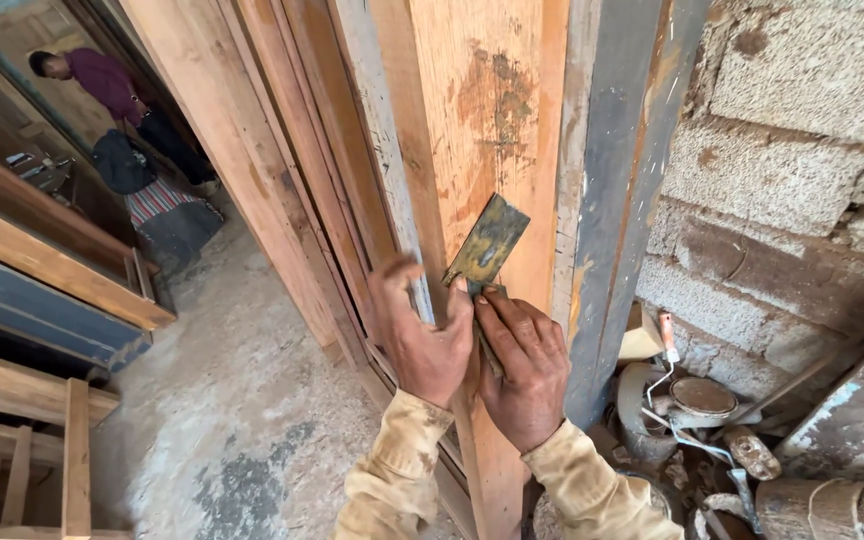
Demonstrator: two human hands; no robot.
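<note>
Both my hands grip a putty knife (pixel 487 243) with a wide, paste-smeared metal blade. My left hand (pixel 422 335) wraps the handle from the left, thumb up by the blade's base. My right hand (pixel 524 365) closes on the handle from the right. The blade lies flat against an upright wooden board (pixel 482 110) with brownish-green filler patches. My sleeves are stained beige.
More wooden planks (pixel 282 150) lean to the left of the board. A rough block wall (pixel 792 200) stands on the right, with tins and clutter (pixel 702 400) at its foot. A person in a maroon shirt (pixel 102 80) bends at far left by wooden frames (pixel 42 260).
</note>
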